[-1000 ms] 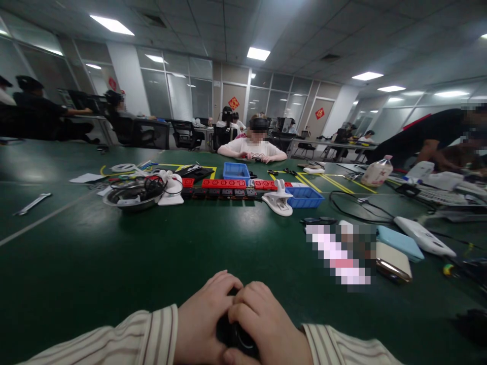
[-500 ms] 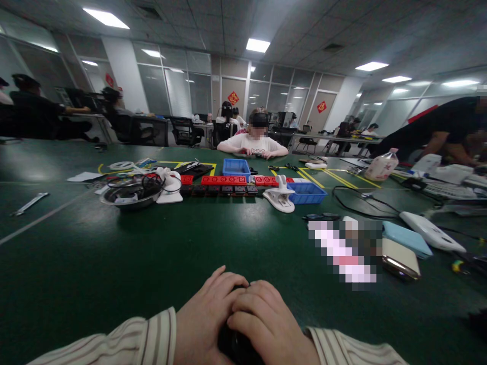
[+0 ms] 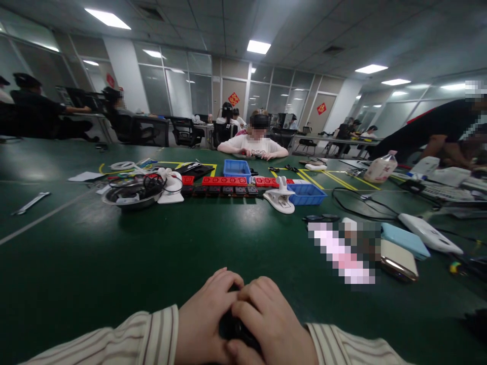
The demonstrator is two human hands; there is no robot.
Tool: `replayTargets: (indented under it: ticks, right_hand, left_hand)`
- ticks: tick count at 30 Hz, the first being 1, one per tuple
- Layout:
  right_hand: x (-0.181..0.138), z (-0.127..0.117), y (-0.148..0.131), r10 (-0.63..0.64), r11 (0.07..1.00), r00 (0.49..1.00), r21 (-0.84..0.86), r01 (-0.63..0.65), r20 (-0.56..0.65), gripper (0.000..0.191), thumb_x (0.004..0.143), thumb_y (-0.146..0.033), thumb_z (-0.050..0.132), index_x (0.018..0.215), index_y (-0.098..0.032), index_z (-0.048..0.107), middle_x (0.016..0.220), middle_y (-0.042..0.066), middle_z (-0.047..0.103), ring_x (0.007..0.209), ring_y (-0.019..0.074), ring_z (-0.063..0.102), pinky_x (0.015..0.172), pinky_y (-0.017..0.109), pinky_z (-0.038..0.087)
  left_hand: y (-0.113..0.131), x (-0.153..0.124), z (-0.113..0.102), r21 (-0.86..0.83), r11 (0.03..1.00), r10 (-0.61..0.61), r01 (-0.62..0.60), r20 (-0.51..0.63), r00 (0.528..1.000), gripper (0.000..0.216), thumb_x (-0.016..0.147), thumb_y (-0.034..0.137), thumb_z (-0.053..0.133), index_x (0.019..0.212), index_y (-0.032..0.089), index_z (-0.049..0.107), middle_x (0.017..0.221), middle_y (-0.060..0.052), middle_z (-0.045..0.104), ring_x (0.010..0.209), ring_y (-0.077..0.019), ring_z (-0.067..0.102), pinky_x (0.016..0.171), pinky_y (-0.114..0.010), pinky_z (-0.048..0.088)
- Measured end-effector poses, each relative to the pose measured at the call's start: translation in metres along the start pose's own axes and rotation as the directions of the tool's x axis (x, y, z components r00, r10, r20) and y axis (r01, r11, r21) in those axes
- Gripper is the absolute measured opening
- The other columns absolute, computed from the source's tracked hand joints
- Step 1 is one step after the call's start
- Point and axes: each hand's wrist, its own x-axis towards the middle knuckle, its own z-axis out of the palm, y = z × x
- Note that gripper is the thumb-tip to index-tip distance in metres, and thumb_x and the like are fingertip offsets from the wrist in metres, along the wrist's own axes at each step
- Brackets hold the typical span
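At the near edge of the green table (image 3: 114, 263), my left hand (image 3: 203, 317) and my right hand (image 3: 266, 324) are pressed together around a small black object (image 3: 236, 329). Both hands have their fingers curled over it, and most of the object is hidden between them. I cannot make out what it is. Striped sleeves cover both wrists.
Mid-table lie a metal bowl with cables (image 3: 131, 195), red and black blocks (image 3: 224, 185), two blue bins (image 3: 306, 194), a white clip (image 3: 279, 198) and a wrench (image 3: 28, 203). Phones and power banks (image 3: 399, 248) lie at the right. A person (image 3: 253, 144) sits opposite; another leans in at right.
My hands stay clasped on the black object in nearly the same place; the fingers shift slightly. The view has tilted a little.
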Motion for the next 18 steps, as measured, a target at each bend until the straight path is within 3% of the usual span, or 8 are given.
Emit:
replayTargets:
  ticks: [3, 6, 10, 13, 18]
  right_hand:
    - [0.001, 0.000, 0.001, -0.177, 0.984, 0.983, -0.012, 0.176, -0.055, 0.041, 0.096, -0.034, 0.026, 0.082, -0.014, 0.059, 0.081, 0.006, 0.057, 0.078, 0.0176, 0.048, 0.068, 0.032, 0.038]
    - [0.002, 0.003, 0.004, -0.343, 0.939, 0.934, -0.028, 0.342, -0.102, 0.044, 0.099, -0.028, 0.024, 0.075, -0.015, 0.058, 0.077, 0.003, 0.058, 0.075, 0.0144, 0.050, 0.074, 0.031, 0.039]
    - [0.004, 0.005, 0.004, -0.474, 0.880, 0.875, -0.017, 0.475, -0.103, 0.045, 0.100, -0.021, 0.025, 0.071, -0.017, 0.059, 0.069, -0.002, 0.059, 0.077, 0.0122, 0.054, 0.089, 0.030, 0.038]
    - [0.007, -0.001, 0.001, -0.440, 0.895, 0.885, 0.010, 0.447, -0.154, 0.041, 0.101, -0.024, 0.023, 0.083, -0.017, 0.060, 0.077, -0.001, 0.064, 0.082, 0.0125, 0.056, 0.095, 0.030, 0.037]
    - [0.007, -0.013, -0.001, -0.222, 0.973, 0.961, 0.028, 0.230, -0.164, 0.031, 0.101, -0.031, 0.026, 0.098, -0.018, 0.055, 0.092, 0.001, 0.064, 0.094, 0.0131, 0.055, 0.098, 0.029, 0.032]
  left_hand:
    - [-0.003, -0.001, 0.002, 0.012, 0.999, 0.031, -0.030, -0.022, 0.999, 0.049, 0.051, 0.026, 0.082, 0.096, 0.022, 0.063, 0.103, -0.003, 0.051, 0.100, -0.0250, 0.051, 0.106, -0.050, 0.022]
    - [-0.002, -0.002, 0.002, 0.015, 0.999, 0.053, -0.052, -0.034, 0.998, 0.047, 0.048, 0.029, 0.081, 0.091, 0.023, 0.063, 0.104, -0.002, 0.052, 0.101, -0.0255, 0.052, 0.108, -0.052, 0.017]
    - [0.001, -0.003, -0.001, 0.052, 0.997, 0.062, -0.062, -0.001, 0.998, 0.055, 0.051, 0.029, 0.076, 0.103, 0.023, 0.060, 0.104, -0.003, 0.053, 0.101, -0.0252, 0.053, 0.107, -0.056, 0.016]
    - [0.001, -0.003, -0.002, 0.060, 0.995, 0.075, -0.076, 0.022, 0.997, 0.064, 0.056, 0.029, 0.074, 0.116, 0.024, 0.052, 0.109, -0.005, 0.054, 0.105, -0.0267, 0.052, 0.107, -0.059, 0.013]
    - [0.001, 0.000, -0.001, 0.100, 0.993, 0.048, -0.057, 0.090, 0.995, 0.075, 0.059, 0.041, 0.077, 0.124, 0.023, 0.046, 0.123, -0.008, 0.052, 0.116, -0.0320, 0.045, 0.106, -0.063, 0.009]
